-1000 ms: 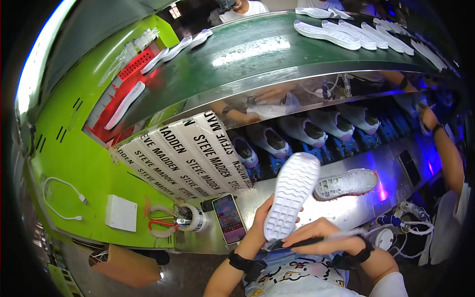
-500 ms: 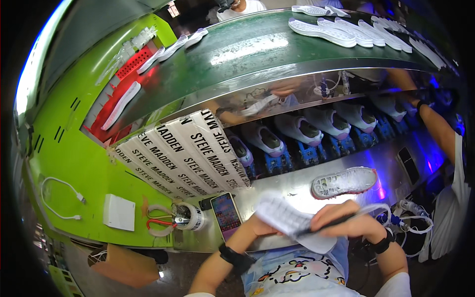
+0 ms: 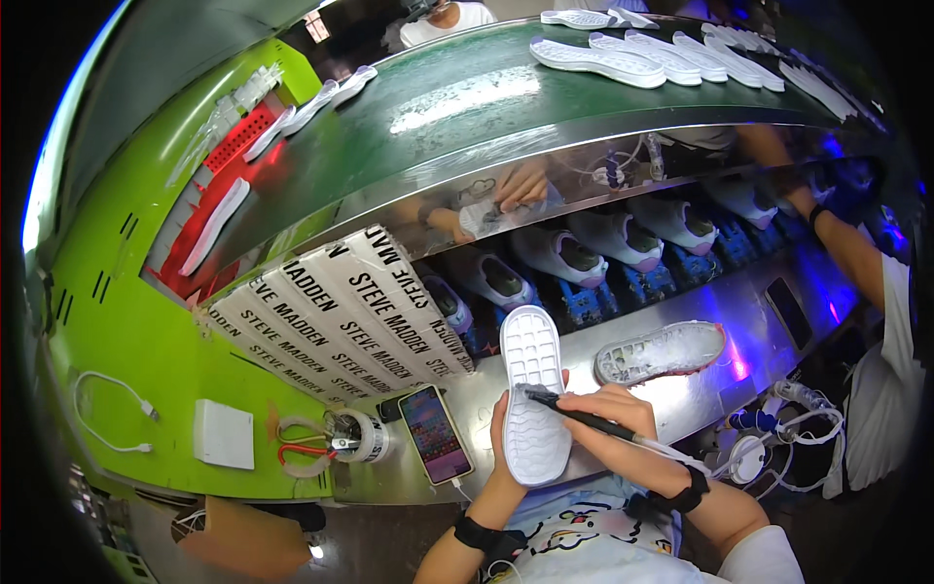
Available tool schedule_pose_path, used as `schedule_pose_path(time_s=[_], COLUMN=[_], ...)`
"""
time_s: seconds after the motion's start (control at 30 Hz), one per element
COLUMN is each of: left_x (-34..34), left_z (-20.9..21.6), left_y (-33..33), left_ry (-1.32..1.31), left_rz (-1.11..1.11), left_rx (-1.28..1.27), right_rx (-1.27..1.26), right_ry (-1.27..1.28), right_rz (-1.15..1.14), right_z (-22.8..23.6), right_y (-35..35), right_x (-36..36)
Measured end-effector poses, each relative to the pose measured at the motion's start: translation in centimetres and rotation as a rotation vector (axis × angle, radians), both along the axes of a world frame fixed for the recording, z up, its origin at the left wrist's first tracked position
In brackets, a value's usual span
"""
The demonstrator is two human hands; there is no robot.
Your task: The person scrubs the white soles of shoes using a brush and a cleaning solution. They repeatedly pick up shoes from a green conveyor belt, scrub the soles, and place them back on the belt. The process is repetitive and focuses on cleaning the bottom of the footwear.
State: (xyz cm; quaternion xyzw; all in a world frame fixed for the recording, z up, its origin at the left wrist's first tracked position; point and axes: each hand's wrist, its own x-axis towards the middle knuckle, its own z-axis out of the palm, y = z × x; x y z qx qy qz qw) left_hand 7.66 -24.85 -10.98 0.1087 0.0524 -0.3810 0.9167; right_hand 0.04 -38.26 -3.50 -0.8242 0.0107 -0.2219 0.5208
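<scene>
My left hand [image 3: 502, 457] holds a white shoe sole [image 3: 533, 393] from below, tread side up, toe pointing away from me. In my right hand [image 3: 605, 413] is a thin black pen-like tool [image 3: 576, 415] with a white cord trailing right. Its tip touches the middle of the sole. A second white sole [image 3: 662, 351] lies on the steel bench [image 3: 759, 321] just right of my hands.
A lit phone [image 3: 434, 433], a tape roll [image 3: 352, 435] and red-handled scissors [image 3: 294, 453] lie to my left. White shoes [image 3: 559, 258] ride blue holders on the lower line. More soles [image 3: 603, 60] sit on the green belt above. A co-worker's arm [image 3: 844, 243] reaches in at right.
The sole went from upright to tilted low across my lap, and now stands upright again in my left hand. My right hand has brought the tool tip onto its tread.
</scene>
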Motion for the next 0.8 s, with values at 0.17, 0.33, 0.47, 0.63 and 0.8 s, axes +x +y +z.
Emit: schedule_pose_path(time_s=[0.17, 0.33, 0.47, 0.63, 0.8], left_x=[1.8, 2.3, 4.1, 5.2, 4.4], left_z=[-1.6, 0.3, 1.6, 3.5, 6.7], left_y=[0.8, 0.8, 0.3, 0.7, 0.4], left_ry=[0.045, -0.116, -0.268, -0.099, -0.408], left_rz=[-0.179, -0.178, -0.414, -0.636, -0.712], left_rx=[-0.105, 0.012, 0.006, 0.207, 0.550], right_rx=[0.688, 0.594, 0.483, 0.141, -0.096], right_ry=[0.562, 0.587, 0.374, 0.234, 0.203], right_rz=[0.380, 0.516, 0.611, 0.716, 0.774], right_z=[-0.7, 0.2, 0.2, 3.1, 3.8], right_y=[1.4, -0.4, -1.1, -2.1, -2.9], right_x=[-2.7, -1.8, -0.8, -0.3, -1.5])
